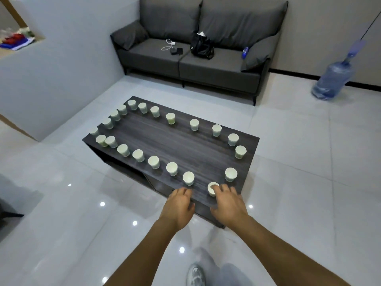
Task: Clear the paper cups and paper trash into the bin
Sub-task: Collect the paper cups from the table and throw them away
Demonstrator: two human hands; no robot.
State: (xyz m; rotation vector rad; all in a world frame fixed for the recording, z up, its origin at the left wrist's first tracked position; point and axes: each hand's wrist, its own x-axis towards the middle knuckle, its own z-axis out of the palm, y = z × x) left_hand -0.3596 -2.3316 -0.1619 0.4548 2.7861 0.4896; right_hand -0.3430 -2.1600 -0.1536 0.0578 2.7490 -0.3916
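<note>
Worktop (185, 141), dark wood: 22 paper cups (194, 124) standing upright in a ring round its edge, by my count; far-left ones blur together a bit. Left hand (178, 205) hovers at the near edge, fingers loosely curled, holding nothing, just short of one cup (188, 178). Right hand (228, 203), fingers spread, tips touching the nearest cup (212, 188). Behind: 1 grey sofa (198, 48), 1 black bag (201, 46). Far right, 1 water jug (333, 79) on the floor.

left hand (179, 204) loosely open, right hand (227, 201) fingers curled
</note>
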